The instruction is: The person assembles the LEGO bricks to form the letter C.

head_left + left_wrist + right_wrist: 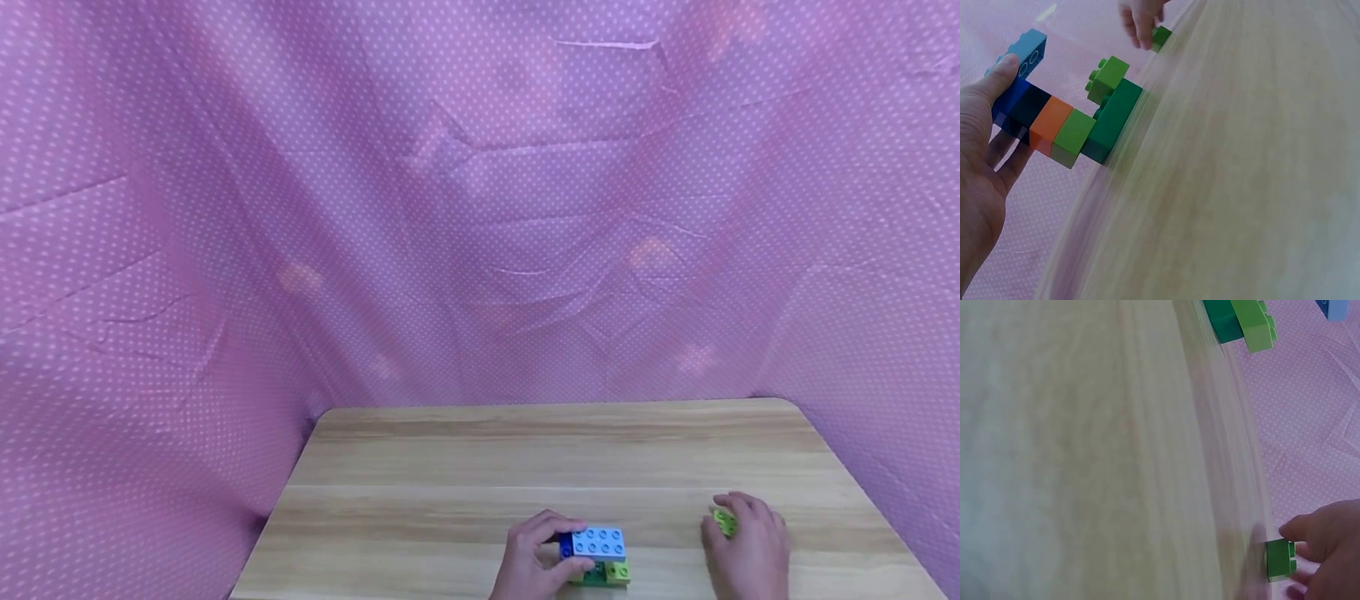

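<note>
My left hand (534, 557) grips a stack of toy building bricks, thumb in front and fingers behind. A light blue brick (597, 542) tops the stack, above dark blue bricks (1021, 103). Below these come an orange brick (1051, 124) and a lime green brick (1074, 137), down to a long dark green brick (1114, 122) on the table. Another lime brick (1109, 79) sits on the dark green brick's other end. My right hand (752, 543) arches over a separate small green brick (1279, 560) on the table, thumb and fingers spread loosely around it.
The pale wooden table (420, 467) has rounded far corners. Pink dotted cloth (480, 250) hangs behind it and along both sides. The separate green brick lies a short way right of the stack.
</note>
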A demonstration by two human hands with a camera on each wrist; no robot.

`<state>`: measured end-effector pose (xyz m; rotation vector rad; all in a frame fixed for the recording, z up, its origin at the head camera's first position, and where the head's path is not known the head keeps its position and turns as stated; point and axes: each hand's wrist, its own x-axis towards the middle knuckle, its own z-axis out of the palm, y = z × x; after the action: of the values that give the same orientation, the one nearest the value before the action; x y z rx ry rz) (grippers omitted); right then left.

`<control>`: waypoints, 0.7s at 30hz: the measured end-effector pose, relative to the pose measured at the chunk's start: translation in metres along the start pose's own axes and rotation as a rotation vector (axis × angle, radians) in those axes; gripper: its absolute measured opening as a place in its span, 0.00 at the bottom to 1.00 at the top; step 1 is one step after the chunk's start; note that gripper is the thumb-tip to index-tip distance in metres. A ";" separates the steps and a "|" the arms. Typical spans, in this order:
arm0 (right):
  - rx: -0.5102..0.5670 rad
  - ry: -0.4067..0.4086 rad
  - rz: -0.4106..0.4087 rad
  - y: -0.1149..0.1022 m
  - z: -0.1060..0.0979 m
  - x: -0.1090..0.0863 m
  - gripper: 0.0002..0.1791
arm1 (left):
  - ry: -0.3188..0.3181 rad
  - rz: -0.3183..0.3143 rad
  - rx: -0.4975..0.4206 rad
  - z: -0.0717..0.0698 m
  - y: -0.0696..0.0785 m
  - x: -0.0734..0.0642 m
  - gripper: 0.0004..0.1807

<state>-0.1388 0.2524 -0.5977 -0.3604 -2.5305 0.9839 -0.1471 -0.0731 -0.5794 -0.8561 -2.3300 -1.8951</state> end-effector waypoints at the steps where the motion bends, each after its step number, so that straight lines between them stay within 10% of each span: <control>1: -0.024 -0.006 0.016 0.001 0.000 0.001 0.21 | 0.000 0.000 -0.001 0.000 0.000 0.000 0.20; 21: 0.123 -0.330 0.059 -0.028 0.002 -0.014 0.23 | 0.000 -0.003 0.007 -0.001 0.001 0.000 0.21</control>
<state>-0.1304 0.2257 -0.5835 -0.2549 -2.7428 1.3099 -0.1471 -0.0739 -0.5780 -0.8516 -2.3382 -1.8866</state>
